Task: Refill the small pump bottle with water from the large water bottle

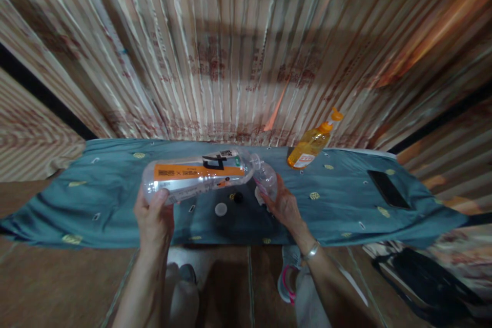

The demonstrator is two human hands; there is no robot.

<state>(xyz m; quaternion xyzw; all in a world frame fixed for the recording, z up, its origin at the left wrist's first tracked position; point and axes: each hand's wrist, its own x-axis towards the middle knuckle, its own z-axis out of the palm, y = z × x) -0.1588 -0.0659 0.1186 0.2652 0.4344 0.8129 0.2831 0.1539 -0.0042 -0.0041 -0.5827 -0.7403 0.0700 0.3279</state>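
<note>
Orange pump bottle (313, 142) sits at the back of the teal-clothed counter (115, 184), a dark phone (387, 189) lies flat off right, striped curtain (238, 46) behind.

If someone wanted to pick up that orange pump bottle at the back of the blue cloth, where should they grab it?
Probably around the wide amber body of the orange pump bottle, below the pump head. It stands alone on the blue cloth, with bare cloth on its near side, so coming from the front looks easiest. The narrow pump top offers less to hold. Both hands are busy with other bottles.
</note>
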